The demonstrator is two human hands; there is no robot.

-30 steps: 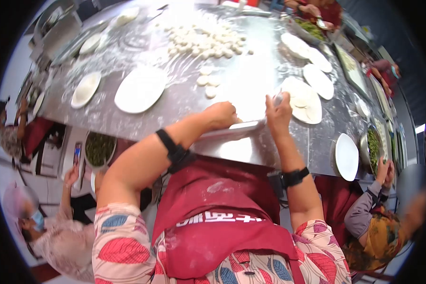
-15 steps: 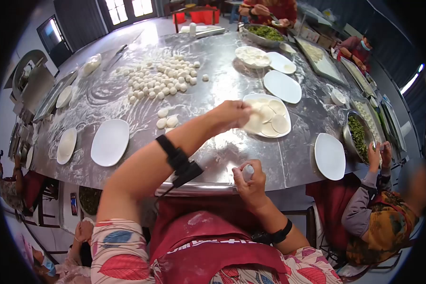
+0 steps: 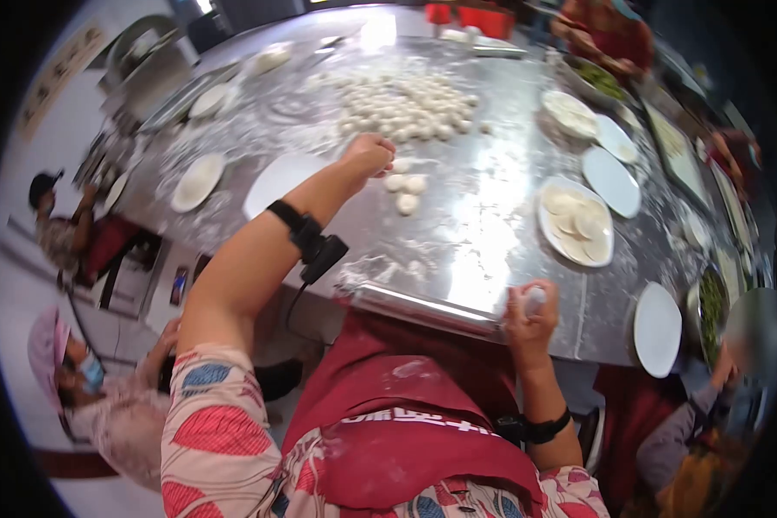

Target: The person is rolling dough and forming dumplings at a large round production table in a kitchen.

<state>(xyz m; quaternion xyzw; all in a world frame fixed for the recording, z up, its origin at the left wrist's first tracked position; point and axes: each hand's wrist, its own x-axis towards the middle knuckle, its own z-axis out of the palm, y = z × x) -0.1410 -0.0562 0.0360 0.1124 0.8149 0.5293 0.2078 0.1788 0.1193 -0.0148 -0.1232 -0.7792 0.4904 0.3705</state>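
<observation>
My left hand [image 3: 369, 157] reaches over the metal table, fingers curled together beside a few flattened dough pieces [image 3: 407, 204]; whatever they hold, if anything, is hidden. Near the front edge, my right hand [image 3: 531, 326] is closed around a pale rod [image 3: 534, 300], whose rounded end shows. Thin round wrappers [image 3: 580, 219] overlap on a white plate [image 3: 570, 254] to the right. Many small dough balls [image 3: 410, 107] lie in a floury heap beyond my left hand.
A white plate [image 3: 278, 183] is partly behind my left forearm. Other white plates [image 3: 657, 330] stand along the right. Bowls of green filling [image 3: 710, 315] and long trays [image 3: 672, 142] are farther right. Co-workers [image 3: 69, 226] are around the table [image 3: 319, 298].
My left hand has left the wrapper plate and come to the flattened dough pieces; the wrapper it held is no longer seen in it. The view has shifted. My right hand still grips the rod.
</observation>
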